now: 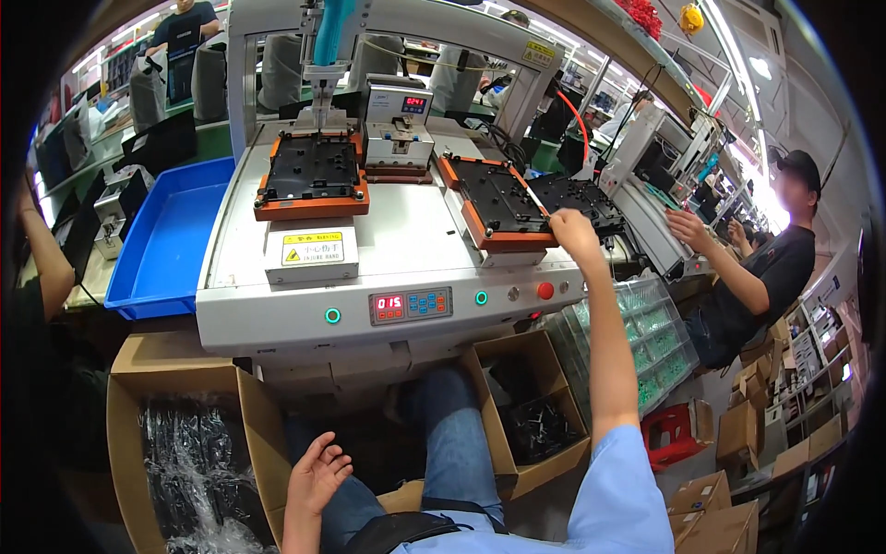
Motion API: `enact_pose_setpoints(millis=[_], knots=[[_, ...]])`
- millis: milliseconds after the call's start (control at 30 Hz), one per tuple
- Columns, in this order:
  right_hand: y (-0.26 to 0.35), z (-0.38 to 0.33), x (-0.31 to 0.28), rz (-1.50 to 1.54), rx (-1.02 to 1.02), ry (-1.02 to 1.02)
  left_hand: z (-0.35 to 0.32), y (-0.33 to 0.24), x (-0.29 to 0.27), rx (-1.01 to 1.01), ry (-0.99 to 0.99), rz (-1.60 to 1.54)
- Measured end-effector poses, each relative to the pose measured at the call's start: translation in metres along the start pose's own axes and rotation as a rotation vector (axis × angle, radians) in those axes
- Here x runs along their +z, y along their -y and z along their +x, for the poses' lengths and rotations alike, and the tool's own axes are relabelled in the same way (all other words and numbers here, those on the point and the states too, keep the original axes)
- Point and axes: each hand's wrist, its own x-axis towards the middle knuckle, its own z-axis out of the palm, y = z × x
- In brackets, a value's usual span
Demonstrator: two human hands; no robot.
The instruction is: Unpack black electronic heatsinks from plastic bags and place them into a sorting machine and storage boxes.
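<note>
My right hand [577, 234] reaches forward to the right edge of an orange fixture [517, 242] holding a flat black plastic panel [494, 194]. Its fingers are bent together at the panel's edge; what they pinch, if anything, is hidden. Just beyond that hand lies another black panel [581, 201]. My left hand [320, 473] hovers over my lap, palm up, fingers loosely curled and apart, with nothing in it. On the machine's left, a second orange fixture [309, 209] carries a similar black panel [314, 166] beneath the screwdriver head [323, 88].
The white machine [397, 258] has a control panel [411, 306] and red button [545, 291]. A blue tray [166, 249] stands left. Below are a box of wrapped parts [198, 462], a box of black parts [538, 429] and a clear compartment case [637, 337]. A co-worker [771, 268] is at right.
</note>
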Motion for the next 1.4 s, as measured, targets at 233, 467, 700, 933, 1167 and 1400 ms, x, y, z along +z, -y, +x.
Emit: enact_pose_setpoints(millis=[233, 467, 700, 933, 1167, 1400], knots=[[0.014, 0.112, 0.027, 0.052, -0.102, -0.093, 0.002, 0.000, -0.002, -0.031, -0.023, 0.019], [0.015, 0.133, 0.034, 0.236, -0.018, 0.022, -0.016, -0.040, 0.029, 0.481, -0.185, 0.613], [0.019, 0.127, 0.042, 0.285, -0.064, 0.042, -0.065, -0.123, -0.048, 0.934, -0.598, 0.924], [-0.011, 0.146, 0.049, 0.039, -0.342, -0.180, -0.101, -0.067, -0.240, 0.074, -1.673, 2.395], [0.009, 0.051, 0.003, 0.103, -0.153, 0.201, -0.120, -0.054, -0.259, 0.410, -1.630, 2.422], [0.018, 0.026, -0.009, 0.502, 0.032, 0.278, -0.111, -0.059, -0.259, 0.305, -1.654, 2.331]])
